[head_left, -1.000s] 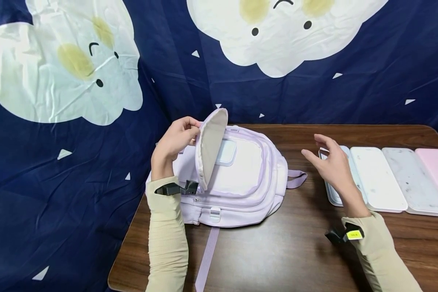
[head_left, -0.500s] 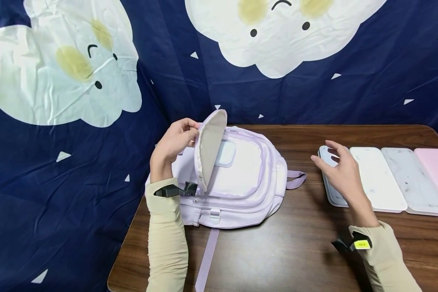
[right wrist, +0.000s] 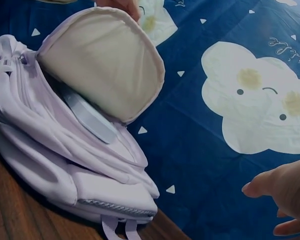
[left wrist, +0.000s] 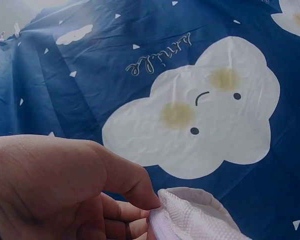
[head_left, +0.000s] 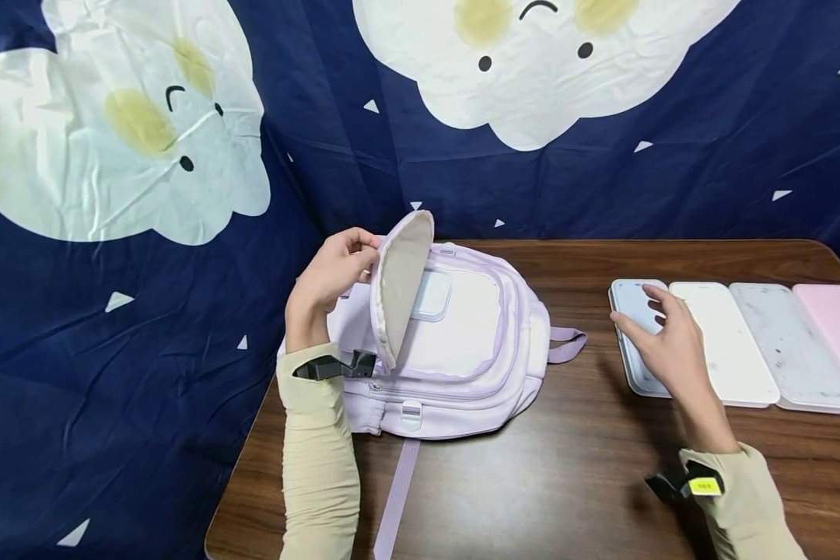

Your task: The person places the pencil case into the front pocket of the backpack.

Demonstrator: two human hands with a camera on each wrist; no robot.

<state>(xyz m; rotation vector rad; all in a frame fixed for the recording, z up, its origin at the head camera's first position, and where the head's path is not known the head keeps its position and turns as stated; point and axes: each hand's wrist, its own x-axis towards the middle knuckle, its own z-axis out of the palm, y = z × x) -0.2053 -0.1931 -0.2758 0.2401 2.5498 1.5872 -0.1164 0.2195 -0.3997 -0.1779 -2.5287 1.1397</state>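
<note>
A pale lilac backpack [head_left: 462, 397] lies flat on the table with its front flap [head_left: 404, 288] lifted. My left hand [head_left: 332, 272] pinches the flap's edge between thumb and fingers, as the left wrist view shows up close. Part of a light blue case [head_left: 432, 295] shows in the pocket under the flap. Over at the right, my right hand [head_left: 672, 342] hovers with thumb and fingers spread, holding nothing. It overlaps a second light blue case [head_left: 637, 307], the leftmost in a row, and partly hides it and the white case [head_left: 724, 334] beside it.
Right of the white case lie a grey speckled case [head_left: 791, 342] and a pink case [head_left: 836, 319], side by side. A lilac strap [head_left: 397, 498] trails toward the table's front. Behind the wooden table [head_left: 518, 490] hangs a navy cloth [head_left: 308, 93] with clouds.
My right hand has moved right and slightly toward me, from left of the row to over the light blue case. The left hand keeps its hold on the flap.
</note>
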